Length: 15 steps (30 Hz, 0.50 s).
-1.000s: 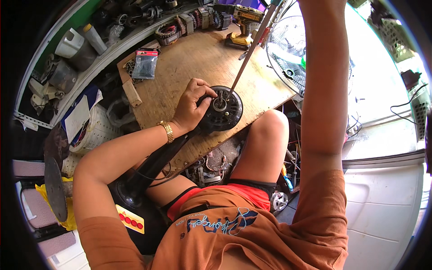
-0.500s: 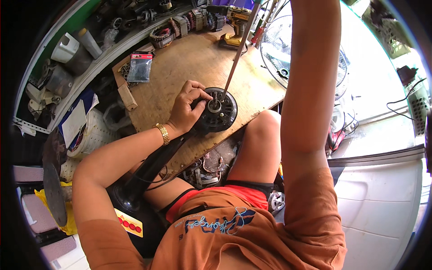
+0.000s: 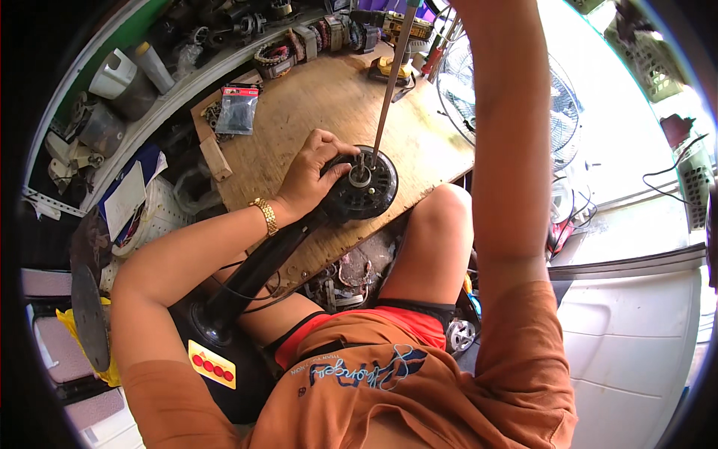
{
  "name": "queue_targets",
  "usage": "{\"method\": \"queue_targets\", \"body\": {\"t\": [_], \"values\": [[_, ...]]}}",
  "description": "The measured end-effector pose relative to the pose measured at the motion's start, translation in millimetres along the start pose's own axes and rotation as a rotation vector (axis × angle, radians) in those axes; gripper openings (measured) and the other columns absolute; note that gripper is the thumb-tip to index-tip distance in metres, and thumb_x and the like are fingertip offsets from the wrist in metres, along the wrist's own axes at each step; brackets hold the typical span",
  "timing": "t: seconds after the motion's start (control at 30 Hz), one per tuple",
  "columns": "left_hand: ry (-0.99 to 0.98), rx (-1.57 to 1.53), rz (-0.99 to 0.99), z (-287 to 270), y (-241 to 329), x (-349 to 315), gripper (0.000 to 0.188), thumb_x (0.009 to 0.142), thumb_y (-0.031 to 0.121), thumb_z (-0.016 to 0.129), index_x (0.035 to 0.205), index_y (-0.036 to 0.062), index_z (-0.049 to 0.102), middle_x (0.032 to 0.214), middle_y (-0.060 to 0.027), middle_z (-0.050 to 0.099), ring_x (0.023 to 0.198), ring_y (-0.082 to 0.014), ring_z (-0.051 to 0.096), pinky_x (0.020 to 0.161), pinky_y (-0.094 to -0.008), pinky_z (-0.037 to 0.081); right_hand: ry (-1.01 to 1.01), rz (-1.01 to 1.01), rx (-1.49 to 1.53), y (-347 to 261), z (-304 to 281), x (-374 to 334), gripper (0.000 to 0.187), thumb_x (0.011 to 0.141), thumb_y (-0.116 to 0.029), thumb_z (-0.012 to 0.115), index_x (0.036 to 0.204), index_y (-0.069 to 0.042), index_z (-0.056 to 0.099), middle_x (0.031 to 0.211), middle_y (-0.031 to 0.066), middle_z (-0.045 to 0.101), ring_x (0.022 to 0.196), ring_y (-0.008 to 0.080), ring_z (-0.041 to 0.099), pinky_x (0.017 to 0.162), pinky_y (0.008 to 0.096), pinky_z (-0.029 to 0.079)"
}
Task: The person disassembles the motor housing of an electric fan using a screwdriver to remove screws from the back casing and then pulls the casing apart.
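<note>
Far left: shelf [image 3: 149, 118] with a white container [image 3: 116, 73] and a grey bottle [image 3: 155, 69] side by side; below it a perforated white basket [image 3: 157, 213] with a sheet of paper [image 3: 126, 193] leaning over it. Next, a black base [image 3: 250, 400] beside the person's lap, yellow label with red discs [image 3: 213, 365] on it. Flat packet with red header [image 3: 237, 111] at the left side of the wooden counter [image 3: 299, 112]. Black column [image 3: 258, 280] slants from the base up under the left wrist toward the housing; join hidden. Wound coils [image 3: 274, 54] lined up behind the counter's far edge. Left hand [image 3: 310, 172], gold band [image 3: 264, 215] at the wrist: fingers bent, thumb and index at the central collar [image 3: 360, 176] of the round black housing [image 3: 380, 183]; can't tell if they pinch anything. Housing sits at the counter's near edge, slotted face up. Long screwdriver [image 3: 389, 101] stands tilted, tip down at the housing face just right of the fingers, teal handle cut by the top edge. Yellow-black drill [image 3: 380, 69] behind it, far corner. Right forearm [image 3: 512, 135] reaches up past a wire fan guard [image 3: 565, 112]; right hand is out of frame, grip can't be told.
</note>
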<state>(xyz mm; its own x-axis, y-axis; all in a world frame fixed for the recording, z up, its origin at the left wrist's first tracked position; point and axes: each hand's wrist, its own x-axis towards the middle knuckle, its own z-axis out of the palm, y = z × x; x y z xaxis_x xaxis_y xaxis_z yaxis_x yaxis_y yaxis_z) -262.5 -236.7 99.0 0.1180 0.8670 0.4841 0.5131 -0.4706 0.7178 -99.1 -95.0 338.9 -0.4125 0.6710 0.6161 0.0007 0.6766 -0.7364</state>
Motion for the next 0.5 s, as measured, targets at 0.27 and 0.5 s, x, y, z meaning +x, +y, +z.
{"method": "queue_targets", "body": {"t": [0.27, 0.5], "values": [[-0.063, 0.158, 0.047, -8, 3, 1, 0.010, 0.085, 0.004, 0.075, 0.095, 0.0092, 0.076, 0.095, -0.0065, 0.057, 0.089, -0.0239, 0.063, 0.083, -0.0372, 0.051, 0.029, 0.097, 0.558, 2, 42, -98, 0.036, 0.101, -0.045, 0.062, 0.100, -0.009, 0.057, 0.067, 0.0027, 0.049, 0.054, 0.0129, 0.044, 0.051, 0.0278, 0.036], [-0.323, 0.117, 0.124, -34, 2, 22, 0.010, 0.086, 0.005, 0.074, 0.095, 0.0087, 0.077, 0.093, -0.0058, 0.061, 0.088, -0.0247, 0.065, 0.079, -0.0363, 0.052, 0.110, -0.019, 0.887, 40, 35, -89, 0.042, 0.107, -0.049, 0.050, 0.106, -0.008, 0.060, 0.072, 0.0027, 0.052, 0.054, 0.0128, 0.041, 0.052, 0.0281, 0.034]]}}
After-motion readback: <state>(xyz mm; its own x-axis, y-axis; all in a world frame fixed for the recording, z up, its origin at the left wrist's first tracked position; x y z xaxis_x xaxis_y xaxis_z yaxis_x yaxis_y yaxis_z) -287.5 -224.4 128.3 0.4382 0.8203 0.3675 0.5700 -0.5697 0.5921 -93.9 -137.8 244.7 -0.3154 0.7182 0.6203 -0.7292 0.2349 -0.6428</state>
